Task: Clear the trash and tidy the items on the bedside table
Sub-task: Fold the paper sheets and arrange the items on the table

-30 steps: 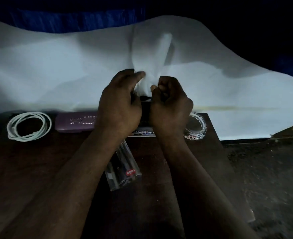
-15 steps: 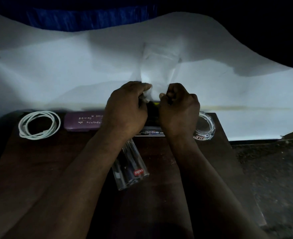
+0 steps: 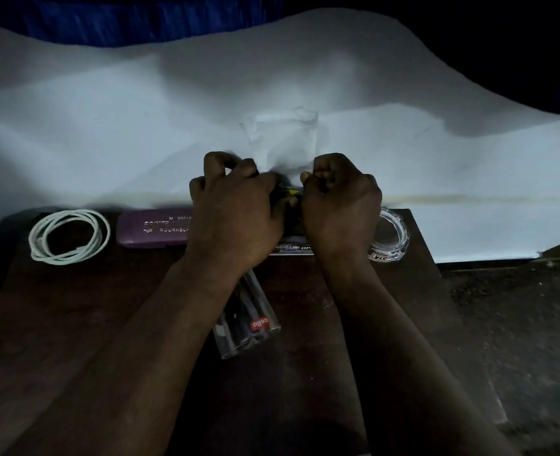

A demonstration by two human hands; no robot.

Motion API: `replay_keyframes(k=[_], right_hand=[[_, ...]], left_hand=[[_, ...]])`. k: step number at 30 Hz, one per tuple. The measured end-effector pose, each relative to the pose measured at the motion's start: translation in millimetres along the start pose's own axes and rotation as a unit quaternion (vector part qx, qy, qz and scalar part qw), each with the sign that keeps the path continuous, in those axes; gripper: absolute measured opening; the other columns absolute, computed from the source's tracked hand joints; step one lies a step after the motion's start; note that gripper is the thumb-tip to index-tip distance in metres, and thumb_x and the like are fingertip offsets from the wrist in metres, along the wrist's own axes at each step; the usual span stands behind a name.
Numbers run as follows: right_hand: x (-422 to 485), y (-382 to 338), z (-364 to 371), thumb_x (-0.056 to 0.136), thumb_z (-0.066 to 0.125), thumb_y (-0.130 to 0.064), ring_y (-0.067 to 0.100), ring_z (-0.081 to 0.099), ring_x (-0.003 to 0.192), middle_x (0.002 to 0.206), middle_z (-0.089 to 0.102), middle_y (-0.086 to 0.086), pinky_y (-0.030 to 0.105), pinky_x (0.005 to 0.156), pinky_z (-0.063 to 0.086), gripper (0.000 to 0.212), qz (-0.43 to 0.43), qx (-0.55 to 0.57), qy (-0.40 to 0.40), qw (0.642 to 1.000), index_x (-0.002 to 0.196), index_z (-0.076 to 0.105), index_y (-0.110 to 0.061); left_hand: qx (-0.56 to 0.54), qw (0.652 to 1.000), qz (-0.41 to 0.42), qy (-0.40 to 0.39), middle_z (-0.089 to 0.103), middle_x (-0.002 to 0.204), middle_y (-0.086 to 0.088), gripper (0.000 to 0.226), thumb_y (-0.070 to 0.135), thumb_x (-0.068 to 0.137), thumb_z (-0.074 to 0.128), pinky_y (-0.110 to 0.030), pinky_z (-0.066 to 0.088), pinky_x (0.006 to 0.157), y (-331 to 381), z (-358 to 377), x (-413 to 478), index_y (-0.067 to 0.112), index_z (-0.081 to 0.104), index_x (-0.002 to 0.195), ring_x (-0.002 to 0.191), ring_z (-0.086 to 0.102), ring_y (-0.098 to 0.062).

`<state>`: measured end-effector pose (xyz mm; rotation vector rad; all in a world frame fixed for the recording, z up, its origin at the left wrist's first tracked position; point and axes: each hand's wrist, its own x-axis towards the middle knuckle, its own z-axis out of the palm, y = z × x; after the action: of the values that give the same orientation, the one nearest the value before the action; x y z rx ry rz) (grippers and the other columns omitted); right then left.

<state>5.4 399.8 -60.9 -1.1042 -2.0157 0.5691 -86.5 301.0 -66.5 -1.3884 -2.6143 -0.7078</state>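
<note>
Bed point(image 3: 107, 126) with white sheet behind the dark tabletop point(image 3: 74, 307). Left hand point(image 3: 235, 218) and right hand point(image 3: 341, 212) meet at the far edge, each grip curled tight and pinching a small dark object point(image 3: 288, 192) at the foot of a crumpled tissue point(image 3: 285, 139) that lies on the sheet. The back row looks tidied: coiled cable point(image 3: 69, 236), purple case point(image 3: 153, 228), glass ashtray point(image 3: 392, 238), and a card point(image 3: 300, 249) partly hidden. Probably left to do: the tissue, and the tumbler point(image 3: 249, 320) of pens lying on its side mid-tabletop.
</note>
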Motion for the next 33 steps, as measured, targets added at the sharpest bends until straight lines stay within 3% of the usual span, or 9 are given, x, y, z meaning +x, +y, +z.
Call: replay_keyframes(k=[3, 6, 10, 15, 18, 24, 29, 33], right_hand=[[0.5, 0.6, 1.1, 0.088, 0.069, -0.017, 0.032, 0.069, 0.091, 0.087, 0.078, 0.002, 0.041, 0.081, 0.052, 0.005, -0.001, 0.002, -0.005, 1.0, 0.09, 0.073, -0.019], [1.2, 1.3, 1.8, 0.088, 0.067, -0.017, 0.03, 0.071, 0.095, 0.09, 0.078, 0.001, 0.043, 0.081, 0.054, 0.009, 0.001, 0.006, -0.013, 1.0, 0.094, 0.074, -0.017], [0.6, 0.8, 2.9, 0.089, 0.071, -0.019, 0.031, 0.07, 0.091, 0.088, 0.077, 0.0, 0.043, 0.079, 0.055, 0.009, -0.01, 0.007, -0.012, 1.0, 0.097, 0.075, -0.018], [1.5, -4.1, 1.4, 0.09, 0.074, -0.026, 0.026, 0.07, 0.101, 0.097, 0.077, -0.007, 0.04, 0.088, 0.055, 0.022, 0.006, 0.044, 0.0, 0.999, 0.111, 0.074, -0.022], [2.8, -2.6, -0.3, 0.091, 0.072, -0.024, 0.025, 0.068, 0.102, 0.095, 0.077, -0.007, 0.038, 0.086, 0.054, 0.019, -0.002, 0.044, 0.01, 0.999, 0.11, 0.073, -0.021], [2.1, 2.4, 0.9, 0.09, 0.072, -0.02, 0.03, 0.067, 0.101, 0.091, 0.076, -0.005, 0.036, 0.081, 0.051, 0.017, -0.012, 0.005, -0.014, 1.0, 0.107, 0.072, -0.018], [2.0, -2.9, 0.3, 0.09, 0.073, -0.025, 0.023, 0.069, 0.103, 0.091, 0.074, -0.014, 0.038, 0.086, 0.054, 0.021, 0.008, 0.062, 0.011, 0.998, 0.11, 0.071, -0.022], [4.2, 0.2, 1.3, 0.089, 0.072, -0.021, 0.024, 0.07, 0.098, 0.089, 0.076, -0.008, 0.036, 0.083, 0.054, 0.015, 0.014, 0.056, 0.0, 0.998, 0.105, 0.073, -0.021]], left_hand=[[-0.017, 1.0, 0.002, 0.009, 0.065, 0.117, 0.003, 0.04, 0.046, 0.089, 0.062, -0.045, 0.038, 0.089, 0.3, 2.5, -0.1, 0.031, 0.065, 0.126, 0.13, 0.036, -0.032], [-0.097, 0.993, -0.027, 0.061, 0.07, 0.118, 0.007, 0.037, 0.044, 0.088, 0.067, -0.042, 0.043, 0.09, -0.4, 0.0, 5.2, 0.032, 0.064, 0.122, 0.127, 0.043, -0.03], [-0.145, 0.987, -0.024, 0.064, 0.07, 0.117, 0.013, 0.031, 0.042, 0.089, 0.066, -0.045, 0.045, 0.097, -5.3, -1.5, 7.2, 0.031, 0.068, 0.119, 0.126, 0.043, -0.026], [-0.116, 0.992, -0.009, 0.056, 0.071, 0.122, 0.007, 0.034, 0.026, 0.087, 0.069, -0.049, 0.048, 0.093, -7.3, 0.2, 5.0, 0.027, 0.071, 0.121, 0.126, 0.044, -0.032], [-0.091, 0.995, 0.009, 0.05, 0.067, 0.129, 0.003, 0.047, 0.021, 0.082, 0.072, -0.048, 0.047, 0.093, -7.1, 0.8, 4.2, 0.028, 0.068, 0.128, 0.128, 0.042, -0.035], [-0.109, 0.993, 0.0, 0.056, 0.066, 0.131, 0.007, 0.051, 0.025, 0.083, 0.073, -0.048, 0.047, 0.095, -7.0, 1.9, 5.7, 0.03, 0.065, 0.133, 0.13, 0.041, -0.032], [-0.085, 0.996, 0.005, 0.04, 0.068, 0.13, 0.004, 0.049, 0.023, 0.081, 0.07, -0.047, 0.045, 0.094, -10.4, 4.1, 3.7, 0.026, 0.069, 0.13, 0.13, 0.04, -0.032], [-0.101, 0.993, 0.002, 0.052, 0.065, 0.131, 0.011, 0.053, 0.029, 0.079, 0.067, -0.047, 0.045, 0.097, -7.8, 0.7, 6.4, 0.036, 0.065, 0.132, 0.13, 0.042, -0.03]])
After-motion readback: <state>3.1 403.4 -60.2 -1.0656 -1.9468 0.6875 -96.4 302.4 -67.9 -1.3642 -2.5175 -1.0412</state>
